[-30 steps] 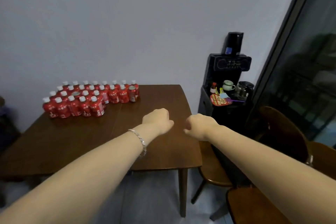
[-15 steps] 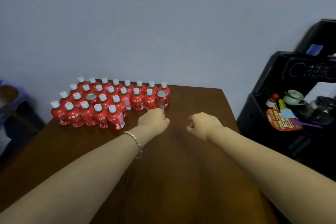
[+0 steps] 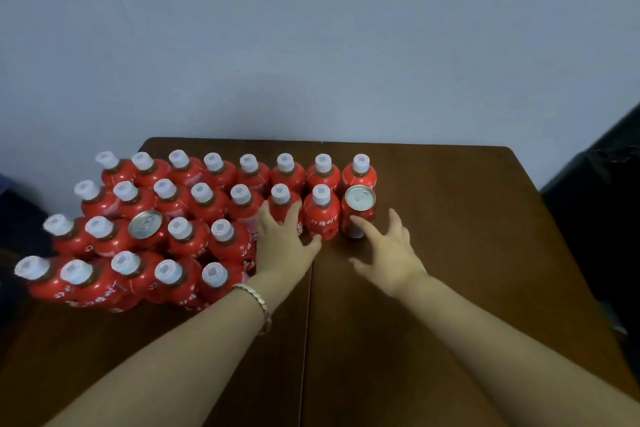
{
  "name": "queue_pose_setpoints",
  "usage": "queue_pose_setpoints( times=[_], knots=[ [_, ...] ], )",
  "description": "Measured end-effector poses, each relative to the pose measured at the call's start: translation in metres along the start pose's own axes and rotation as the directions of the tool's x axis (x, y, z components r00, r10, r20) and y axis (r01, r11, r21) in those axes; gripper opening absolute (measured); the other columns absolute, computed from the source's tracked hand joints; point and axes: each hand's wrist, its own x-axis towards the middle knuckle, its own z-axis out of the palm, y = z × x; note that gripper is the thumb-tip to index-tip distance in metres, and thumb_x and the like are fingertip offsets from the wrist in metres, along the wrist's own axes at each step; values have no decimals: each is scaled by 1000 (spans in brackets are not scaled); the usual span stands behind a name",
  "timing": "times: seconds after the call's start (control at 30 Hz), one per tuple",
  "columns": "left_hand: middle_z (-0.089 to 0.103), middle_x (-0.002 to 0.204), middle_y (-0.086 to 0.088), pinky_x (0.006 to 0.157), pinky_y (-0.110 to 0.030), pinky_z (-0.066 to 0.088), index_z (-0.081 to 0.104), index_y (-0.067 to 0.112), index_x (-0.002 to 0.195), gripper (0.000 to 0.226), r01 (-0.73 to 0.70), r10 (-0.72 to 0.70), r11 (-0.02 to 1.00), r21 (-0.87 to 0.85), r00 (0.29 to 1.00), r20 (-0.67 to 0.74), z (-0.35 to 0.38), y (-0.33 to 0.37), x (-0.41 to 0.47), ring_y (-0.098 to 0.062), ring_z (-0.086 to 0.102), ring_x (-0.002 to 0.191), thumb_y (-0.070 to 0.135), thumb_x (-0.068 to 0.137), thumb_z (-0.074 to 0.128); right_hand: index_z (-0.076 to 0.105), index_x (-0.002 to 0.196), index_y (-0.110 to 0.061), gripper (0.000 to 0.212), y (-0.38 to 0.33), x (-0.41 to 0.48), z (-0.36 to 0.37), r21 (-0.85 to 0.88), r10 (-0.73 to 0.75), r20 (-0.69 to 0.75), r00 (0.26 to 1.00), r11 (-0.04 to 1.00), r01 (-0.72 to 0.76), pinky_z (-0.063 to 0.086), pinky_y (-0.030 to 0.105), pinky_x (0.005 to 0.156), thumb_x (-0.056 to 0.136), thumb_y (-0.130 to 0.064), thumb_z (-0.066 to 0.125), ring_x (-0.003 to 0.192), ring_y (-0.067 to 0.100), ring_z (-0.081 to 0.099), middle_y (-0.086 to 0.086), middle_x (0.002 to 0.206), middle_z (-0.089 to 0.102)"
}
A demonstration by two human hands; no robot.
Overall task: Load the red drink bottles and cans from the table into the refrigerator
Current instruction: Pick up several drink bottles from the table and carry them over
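Several red drink bottles with white caps [image 3: 180, 204] stand packed together on the left half of the brown wooden table [image 3: 457, 225]. Two red cans stand among them, one [image 3: 360, 201] at the right end of the group and one [image 3: 144, 224] in its middle. My left hand [image 3: 282, 250] has its fingers spread against a bottle [image 3: 281, 196] in the second row, the thumb by the neighbouring bottle [image 3: 322, 215]. My right hand [image 3: 389, 253] is spread open, its forefinger touching the front of the right-hand can. The refrigerator is out of view.
A plain grey wall runs right behind the table's far edge. A dark cabinet [image 3: 599, 211] stands off the table's right side. The table's right half and near part are bare wood, with a seam running down the middle.
The view has closed in on the table. Both hands went from loose fists above the table to spread fingers, reaching forward to the right end of the bottle group.
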Motion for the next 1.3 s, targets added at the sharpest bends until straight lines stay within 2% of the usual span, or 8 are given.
queue_pose_setpoints(
  times=[0.2,0.43,0.63,0.83,0.93,1.03,1.13,1.3],
  knots=[
    [-5,152,-12,114,-48,9,26,41,141,79,-20,19,999,34,999,38,30,-16,49,-34,-6,140,61,73,62,25,140,-48,88,-9,70,27,229,33,-146,989,974,1,25,47,111,72,-35,77,142,37,1,7,152,-24],
    [17,144,-12,112,-41,13,56,37,114,72,-100,99,985,-137,995,-13,34,-23,63,-29,10,137,65,51,76,50,124,-36,73,11,92,22,206,-122,-233,965,963,172,32,43,107,60,-35,85,134,32,22,3,145,11],
    [-4,150,0,111,-35,10,48,42,119,80,-183,224,968,-174,939,262,24,-32,56,-22,-4,140,50,49,86,49,123,-41,80,26,65,22,205,-202,-141,969,952,229,33,42,108,54,-34,89,135,28,18,-5,142,8],
    [-21,145,22,113,-33,14,50,52,114,77,-368,461,883,-293,798,388,27,-44,22,-14,-11,142,46,47,89,7,123,-65,115,47,33,18,262,-266,44,963,933,246,26,26,107,50,-32,90,129,6,23,-11,138,20],
    [-39,139,28,110,-27,17,35,72,113,88,-305,430,874,-379,848,310,43,-50,-2,0,-17,138,44,49,88,16,129,-52,104,54,22,21,378,-173,48,984,915,142,35,20,103,59,-23,87,126,4,34,-11,137,31],
    [-46,136,25,103,-11,14,25,74,120,101,-278,385,882,-381,891,240,59,-50,-18,20,-23,127,49,45,88,30,128,-33,85,55,21,23,345,-161,-10,987,926,154,37,-2,82,64,-18,84,115,4,40,-9,128,30],
    [-45,135,28,103,-14,15,23,73,123,106,-242,344,878,-413,919,192,67,-47,-21,2,-13,137,52,42,87,30,131,-25,85,50,24,23,314,-158,-64,985,934,170,32,-8,69,65,-17,82,107,2,38,-12,119,23],
    [-44,135,31,108,-28,17,2,74,126,126,-228,315,888,-399,935,166,71,-50,-22,-3,-13,138,45,41,90,22,139,-29,100,54,33,19,483,-170,-53,984,858,175,32,-3,86,62,-12,84,117,-1,44,-14,127,38]
  ],
)
